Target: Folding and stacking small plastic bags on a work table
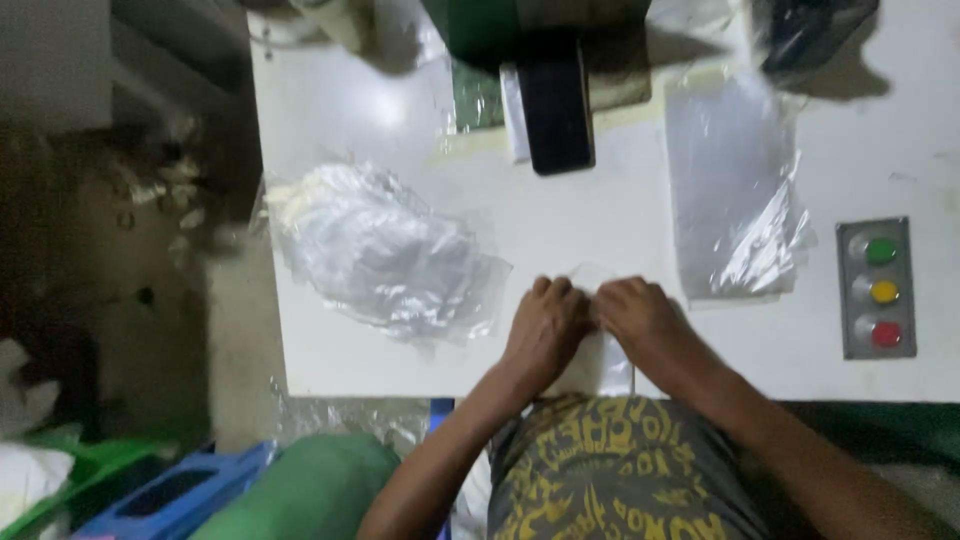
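My left hand (pixel 545 325) and my right hand (pixel 640 315) meet knuckle to knuckle near the front edge of the white table (pixel 330 360). Both pinch a small white item in clear plastic (pixel 592 280) that lies flat under the fingers and is mostly hidden by them. A pile of filled clear plastic bags (pixel 385 250) lies to the left of my left hand. A stack of flat empty clear bags (pixel 735 190) lies to the right, beyond my right hand.
A grey panel with green, yellow and red round buttons (pixel 878 288) is set in the table at the right. A dark machine head (pixel 555 95) with a green body stands at the back. Blue and green bins (pixel 180 490) sit on the floor at lower left.
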